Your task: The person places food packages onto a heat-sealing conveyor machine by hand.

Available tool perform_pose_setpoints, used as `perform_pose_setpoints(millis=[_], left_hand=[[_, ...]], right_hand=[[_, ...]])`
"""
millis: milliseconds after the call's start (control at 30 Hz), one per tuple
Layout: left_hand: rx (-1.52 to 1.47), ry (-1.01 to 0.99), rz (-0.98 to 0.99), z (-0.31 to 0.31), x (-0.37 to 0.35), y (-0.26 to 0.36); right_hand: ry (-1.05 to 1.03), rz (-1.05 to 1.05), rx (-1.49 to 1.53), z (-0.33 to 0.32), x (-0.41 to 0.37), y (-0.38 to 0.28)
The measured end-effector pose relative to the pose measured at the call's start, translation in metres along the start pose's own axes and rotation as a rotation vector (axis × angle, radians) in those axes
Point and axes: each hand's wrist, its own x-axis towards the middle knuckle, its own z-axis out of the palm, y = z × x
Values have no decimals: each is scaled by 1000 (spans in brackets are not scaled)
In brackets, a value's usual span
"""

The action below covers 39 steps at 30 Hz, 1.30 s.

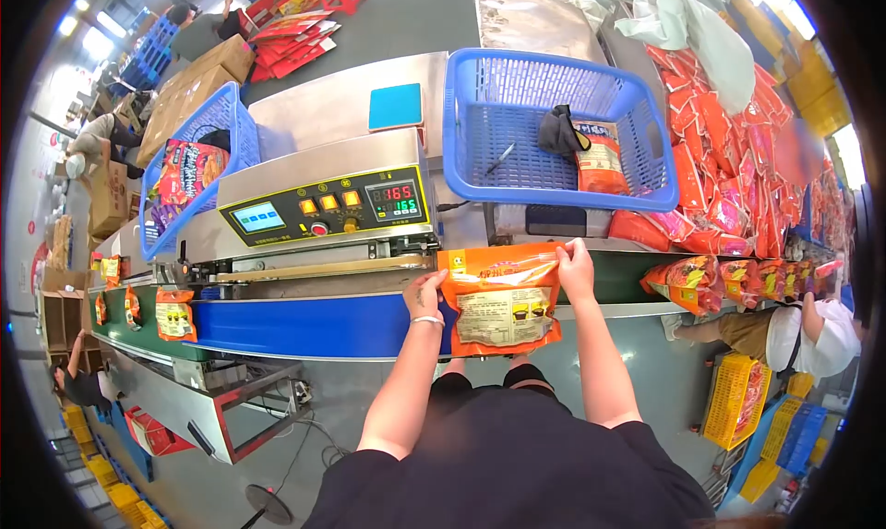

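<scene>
An orange food pouch (503, 303) with a pale printed label hangs upright between my two hands, at the right end of the sealing machine (323, 197). My left hand (425, 296), with a white band at the wrist, grips the pouch's upper left edge. At the upper right corner, my right hand (576, 269) pinches the pouch. Its top edge lies level with the machine's sealing slot. Below the slot runs a blue conveyor belt (305, 328). Lit switches and red and green number displays show on the machine's panel.
A blue basket (471, 192) behind the pouch holds a pen, a dark cloth item and a pouch. Red pouches (729, 150) are heaped at the right. More filled pouches (688, 282) line the right-hand belt. Another pouch (175, 315) stands on the left belt. Other people are around.
</scene>
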Motion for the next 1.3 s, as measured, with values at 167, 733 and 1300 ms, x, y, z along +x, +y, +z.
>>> perform_pose_setpoints(millis=[167, 733, 1300], left_hand=[[-100, 72, -31, -46, 26, 7], [343, -527, 664, 119, -126, 6], [-57, -688, 481, 124, -175, -2]], right_hand=[[-185, 19, -188, 44, 5, -18], [599, -136, -178, -247, -4, 99], [-89, -467, 624, -240, -53, -18]])
